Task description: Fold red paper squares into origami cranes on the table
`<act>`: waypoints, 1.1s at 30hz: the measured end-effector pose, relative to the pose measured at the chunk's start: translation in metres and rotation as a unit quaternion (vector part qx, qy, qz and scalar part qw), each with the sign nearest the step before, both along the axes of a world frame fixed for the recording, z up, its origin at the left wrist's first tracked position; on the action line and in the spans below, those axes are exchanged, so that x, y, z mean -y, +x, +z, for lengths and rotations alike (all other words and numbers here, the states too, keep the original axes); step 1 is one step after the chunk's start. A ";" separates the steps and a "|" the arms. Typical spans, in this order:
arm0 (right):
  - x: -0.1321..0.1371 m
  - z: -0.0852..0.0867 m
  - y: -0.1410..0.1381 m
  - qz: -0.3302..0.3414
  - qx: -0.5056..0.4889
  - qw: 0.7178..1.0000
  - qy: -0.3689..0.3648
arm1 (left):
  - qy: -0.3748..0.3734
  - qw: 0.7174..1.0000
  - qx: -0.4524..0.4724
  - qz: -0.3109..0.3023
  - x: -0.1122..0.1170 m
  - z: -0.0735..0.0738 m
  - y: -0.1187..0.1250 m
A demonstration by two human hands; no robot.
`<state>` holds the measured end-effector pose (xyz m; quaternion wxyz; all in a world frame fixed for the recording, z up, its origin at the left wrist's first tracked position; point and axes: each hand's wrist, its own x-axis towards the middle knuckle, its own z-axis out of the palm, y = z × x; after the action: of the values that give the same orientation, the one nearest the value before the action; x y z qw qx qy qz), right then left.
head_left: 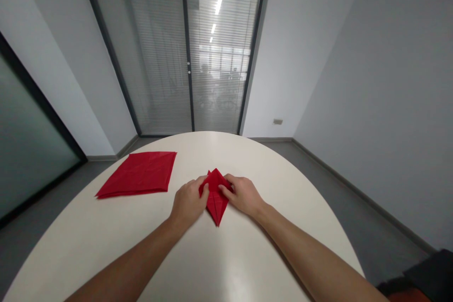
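Observation:
A red sheet folded into a kite-like shape (216, 200) is between my two hands, its narrow point towards me. My left hand (189, 199) pinches its left edge, thumb on top and fingers behind. On the opposite edge, my right hand (244, 193) grips it the same way, with the thumb pressed on the upper face. Crease lines run down its lower half, and a small flap sticks up at the top left. Whether it is paper or a cloth-like napkin I cannot tell.
A stack of flat red sheets (141, 174) lies on the round white table (212, 144), left of my left hand. Behind the table stand glass panels with blinds (159, 56). A dark object (432, 273) shows at the lower right.

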<state>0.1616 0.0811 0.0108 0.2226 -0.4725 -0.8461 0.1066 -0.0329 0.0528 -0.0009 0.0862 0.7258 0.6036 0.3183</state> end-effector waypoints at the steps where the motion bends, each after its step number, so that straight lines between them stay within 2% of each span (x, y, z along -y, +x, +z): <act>1: 0.000 0.000 0.000 0.001 0.002 1.000 0.001 | -0.004 1.000 -0.005 0.009 0.000 0.001 0.000; 6: 0.001 0.001 -0.002 0.008 -0.007 1.000 0.001 | -0.020 0.999 0.006 0.025 0.000 0.002 0.001; 12: -0.001 -0.003 0.000 0.000 -0.048 0.999 -0.004 | -0.005 0.994 0.103 -0.033 0.000 -0.002 -0.001; 19: -0.010 -0.009 0.005 -0.041 -0.113 0.992 -0.029 | -0.054 0.972 0.212 -0.087 -0.006 -0.010 -0.009; 25: -0.014 -0.012 0.007 -0.072 -0.138 0.987 -0.046 | -0.064 0.964 0.230 -0.115 -0.010 -0.019 -0.009; 33: -0.009 -0.008 0.005 -0.046 -0.119 0.991 -0.038 | -0.054 0.970 0.212 -0.109 -0.011 -0.020 -0.006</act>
<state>0.1670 0.0901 0.0031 0.3085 -0.5033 -0.7861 0.1835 -0.0393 0.0640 -0.0206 0.2853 0.6976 0.5048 0.4209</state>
